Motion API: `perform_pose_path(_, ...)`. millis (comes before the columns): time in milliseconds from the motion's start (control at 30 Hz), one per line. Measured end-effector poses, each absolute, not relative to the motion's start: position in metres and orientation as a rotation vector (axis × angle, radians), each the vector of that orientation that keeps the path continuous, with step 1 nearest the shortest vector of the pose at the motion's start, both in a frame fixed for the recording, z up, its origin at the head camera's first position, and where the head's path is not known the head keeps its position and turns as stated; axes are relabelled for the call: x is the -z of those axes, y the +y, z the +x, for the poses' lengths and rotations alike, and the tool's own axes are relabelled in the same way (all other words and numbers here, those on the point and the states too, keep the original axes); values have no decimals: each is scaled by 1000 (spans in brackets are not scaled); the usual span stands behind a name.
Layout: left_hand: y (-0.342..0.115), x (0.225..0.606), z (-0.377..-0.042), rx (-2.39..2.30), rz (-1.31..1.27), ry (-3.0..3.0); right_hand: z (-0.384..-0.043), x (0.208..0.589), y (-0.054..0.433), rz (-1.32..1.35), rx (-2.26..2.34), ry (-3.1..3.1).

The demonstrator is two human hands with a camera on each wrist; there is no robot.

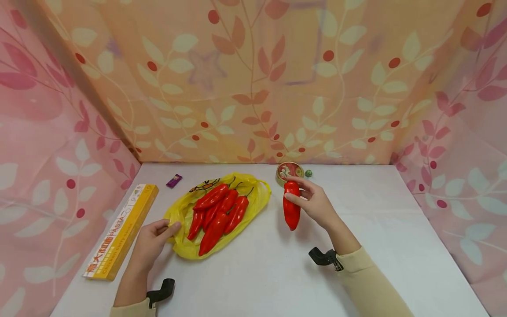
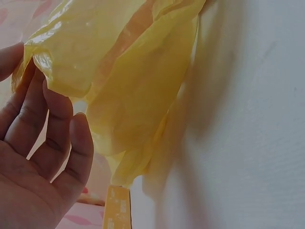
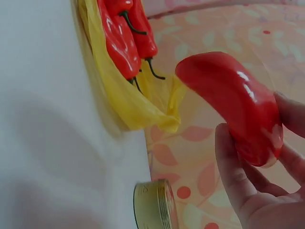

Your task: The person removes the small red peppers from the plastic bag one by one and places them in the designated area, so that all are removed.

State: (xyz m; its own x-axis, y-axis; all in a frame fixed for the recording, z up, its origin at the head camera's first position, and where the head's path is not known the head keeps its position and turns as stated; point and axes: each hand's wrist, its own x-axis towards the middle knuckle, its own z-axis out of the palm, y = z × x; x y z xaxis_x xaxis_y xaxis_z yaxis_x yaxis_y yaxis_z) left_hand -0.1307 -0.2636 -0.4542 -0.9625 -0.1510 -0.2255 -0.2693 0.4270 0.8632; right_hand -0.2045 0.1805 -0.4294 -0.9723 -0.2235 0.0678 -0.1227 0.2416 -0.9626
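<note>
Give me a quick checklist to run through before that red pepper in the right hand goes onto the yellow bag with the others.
1. Right hand holds the red pepper firmly: ok, fingers curl round its upper end.
2. Left hand steadies the yellow plastic bag: ok, fingers pinch its edge.
3. Room beside the peppers on the bag: ok, bare plastic at the right.
4. Path to the bag unobstructed: ok, only white table between.
5. Round tin out of the way: ok, behind the hand.

White table (image 1: 396, 246), yellow bag (image 1: 259, 198), pasta box (image 1: 123, 231), round tin (image 1: 290, 170), purple wrapper (image 1: 174, 180)
</note>
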Motion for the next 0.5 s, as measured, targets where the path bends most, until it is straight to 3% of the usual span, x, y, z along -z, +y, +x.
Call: perform_pose_path(500,-262,459,-132,-1616,-360,2534,-193,438,244,-146,1576,2613)
